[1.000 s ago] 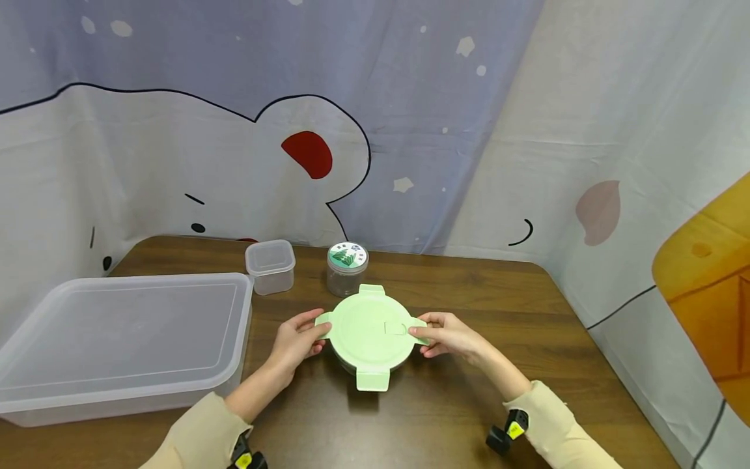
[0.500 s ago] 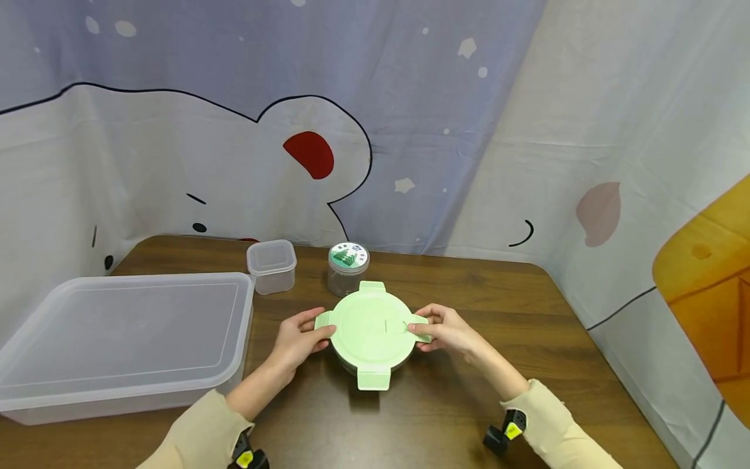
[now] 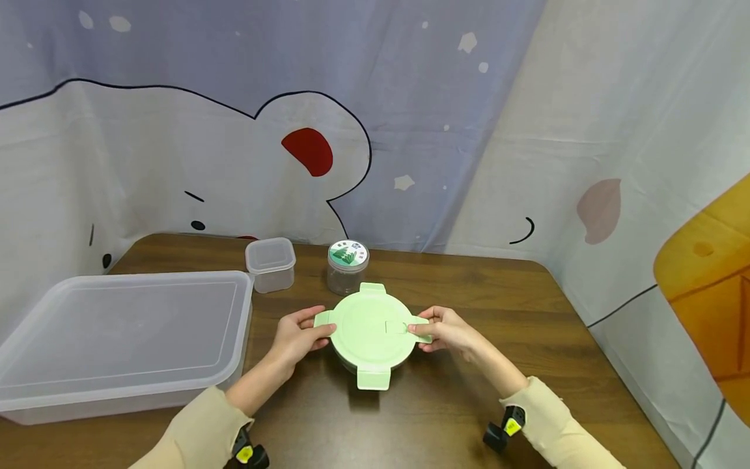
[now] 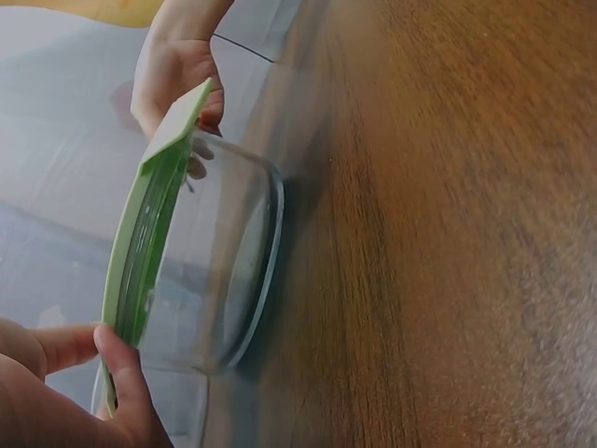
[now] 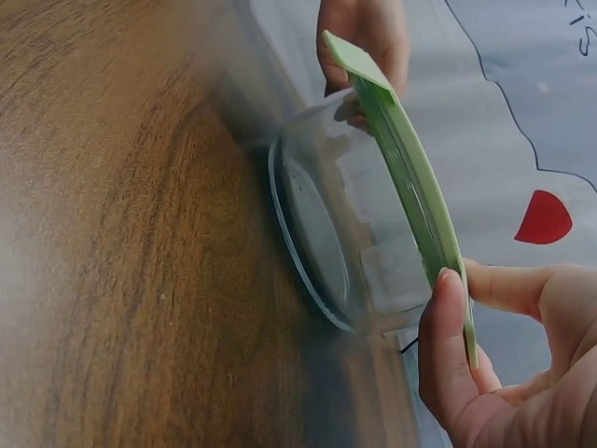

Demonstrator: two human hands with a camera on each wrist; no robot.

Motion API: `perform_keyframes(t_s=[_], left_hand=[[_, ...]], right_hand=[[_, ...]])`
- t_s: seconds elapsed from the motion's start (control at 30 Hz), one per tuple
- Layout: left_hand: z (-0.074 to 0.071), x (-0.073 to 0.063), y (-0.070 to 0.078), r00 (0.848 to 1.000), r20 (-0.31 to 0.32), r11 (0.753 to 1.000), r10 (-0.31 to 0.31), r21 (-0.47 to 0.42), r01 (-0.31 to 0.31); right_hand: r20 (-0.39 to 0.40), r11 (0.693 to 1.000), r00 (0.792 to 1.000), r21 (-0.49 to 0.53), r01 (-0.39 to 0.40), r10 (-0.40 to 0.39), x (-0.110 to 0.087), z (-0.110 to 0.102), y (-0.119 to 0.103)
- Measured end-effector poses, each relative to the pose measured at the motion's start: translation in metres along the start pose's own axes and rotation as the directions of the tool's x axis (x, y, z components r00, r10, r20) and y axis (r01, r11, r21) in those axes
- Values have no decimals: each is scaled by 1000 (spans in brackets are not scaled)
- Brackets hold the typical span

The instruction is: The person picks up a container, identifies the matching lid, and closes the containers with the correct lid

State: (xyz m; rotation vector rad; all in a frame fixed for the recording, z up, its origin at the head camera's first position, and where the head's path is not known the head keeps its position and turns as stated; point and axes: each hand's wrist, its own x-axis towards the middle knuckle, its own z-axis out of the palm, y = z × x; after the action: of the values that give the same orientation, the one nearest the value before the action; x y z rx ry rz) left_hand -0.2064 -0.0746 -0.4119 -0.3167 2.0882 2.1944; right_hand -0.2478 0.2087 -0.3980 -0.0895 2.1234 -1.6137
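Note:
A round light green lid [image 3: 374,331] with flaps on its sides sits on a clear bowl [image 4: 210,252], which rests on the wooden table. The front and back flaps stick straight out in the head view. My left hand [image 3: 299,335] pinches the left flap between thumb and fingers. On the opposite side, my right hand [image 3: 448,331] pinches the right flap, thumb on top near a small rectangular mark. The right wrist view shows the lid's green edge [image 5: 415,177] meeting the bowl's rim, with the right thumb and fingers on either side of the flap.
A large translucent lidded box [image 3: 129,332] fills the table's left side. Behind the bowl stand a small clear lidded container [image 3: 271,264] and a clear jar [image 3: 347,270] with a green-and-white top. The patterned curtain [image 3: 410,130] hangs along the table's back edge.
The right fingers have shifted slightly on the right flap. Both hands stay at the lid, and the bowl stays in about the same place.

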Motion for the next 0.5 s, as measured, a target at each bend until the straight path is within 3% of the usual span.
perform_keyframes(t_s=[0.5], left_hand=[[-2, 1, 1, 1000, 22, 1000, -8, -21, 8]], right_hand=[[6, 998, 999, -47, 39, -39, -1, 3, -3]])
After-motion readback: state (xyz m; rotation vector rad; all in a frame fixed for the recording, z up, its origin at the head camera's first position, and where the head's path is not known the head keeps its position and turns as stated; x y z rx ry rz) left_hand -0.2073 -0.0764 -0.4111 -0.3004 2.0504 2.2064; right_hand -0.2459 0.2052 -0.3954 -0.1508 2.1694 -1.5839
